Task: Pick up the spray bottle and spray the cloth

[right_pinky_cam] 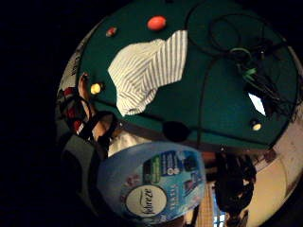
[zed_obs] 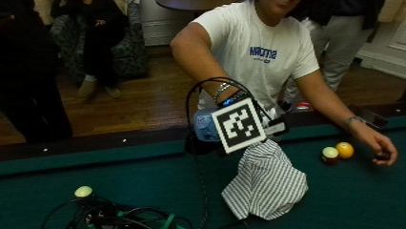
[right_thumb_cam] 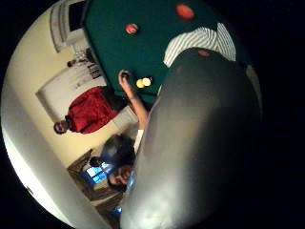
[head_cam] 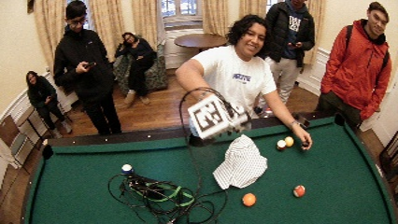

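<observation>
Striped white-grey cloth (zed_obs: pixel 266 181) lies crumpled in soft peaked folds on green felt desk (zed_obs: pixel 126 171), near rail. Right hand (zed_obs: pixel 218 131), gloved black, raised over desk edge just beside cloth, mostly hidden; fingers not visible, so grip cannot be told. Spray bottle (right_pinky_cam: pixel 154 184), pale blue rounded plastic with glossy printed label, sits close against palm, above rail. Bare hand (zed_obs: pixel 380 150) rests on felt near yellow ball (zed_obs: pixel 344 150).
</observation>
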Available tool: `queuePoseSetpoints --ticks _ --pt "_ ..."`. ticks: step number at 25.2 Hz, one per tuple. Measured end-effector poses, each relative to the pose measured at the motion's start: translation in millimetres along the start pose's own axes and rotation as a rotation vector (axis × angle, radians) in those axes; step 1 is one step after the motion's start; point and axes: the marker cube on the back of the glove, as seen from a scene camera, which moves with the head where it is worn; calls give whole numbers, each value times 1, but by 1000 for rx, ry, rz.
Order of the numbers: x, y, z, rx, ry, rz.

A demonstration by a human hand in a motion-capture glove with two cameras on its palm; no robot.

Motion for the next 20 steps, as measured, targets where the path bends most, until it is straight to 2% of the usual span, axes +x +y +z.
queuePoseSetpoints --ticks 7,13,20 --pt "23 -61 65 -92 197 138" --pt "25 -83 103 -235 232 206" --pt "35 -101 123 -287 280 257"
